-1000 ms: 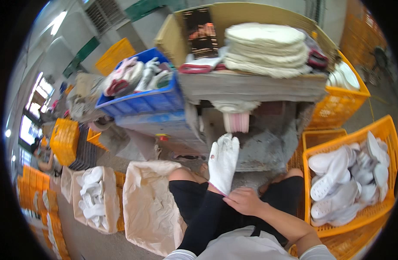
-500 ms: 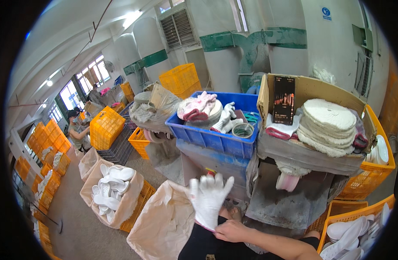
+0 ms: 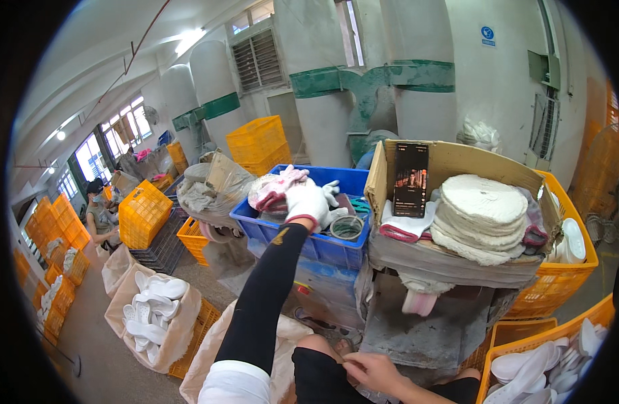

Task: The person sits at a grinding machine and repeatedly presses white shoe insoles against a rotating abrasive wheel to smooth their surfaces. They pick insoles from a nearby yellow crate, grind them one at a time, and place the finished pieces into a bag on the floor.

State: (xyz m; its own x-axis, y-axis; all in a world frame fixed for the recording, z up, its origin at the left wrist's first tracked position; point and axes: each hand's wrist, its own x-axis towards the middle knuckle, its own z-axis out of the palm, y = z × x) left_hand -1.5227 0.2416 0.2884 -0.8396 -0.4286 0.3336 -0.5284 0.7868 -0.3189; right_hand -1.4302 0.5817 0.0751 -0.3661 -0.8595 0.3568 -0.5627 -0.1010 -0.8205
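My left hand [image 3: 304,203], in a white knit glove with a red cuff, reaches into the blue crate [image 3: 301,241]. Its fingers are hidden, so its grip does not show. Right beside it lies a loose white glove [image 3: 330,194]; whether the two touch is unclear. Pink-stained gloves [image 3: 274,190] are heaped to the left of the hand, and a round clear container [image 3: 347,227] stands to its right. Low by my knee [image 3: 319,345], my bare right hand [image 3: 371,372] is open with loosely bent fingers. I see nothing in it.
A cardboard box [image 3: 383,168] with a phone [image 3: 411,180] and stacked white buffing pads [image 3: 483,212] stands right of the crate. White shoe parts fill a lined basket [image 3: 125,324] at left and an orange basket [image 3: 488,387] at lower right. A co-worker [image 3: 101,214] sits far left.
My gloved left hand has gone from spread above my lap up into the blue crate. My right hand has let go of the glove's cuff and dropped slightly. The view has shifted right.
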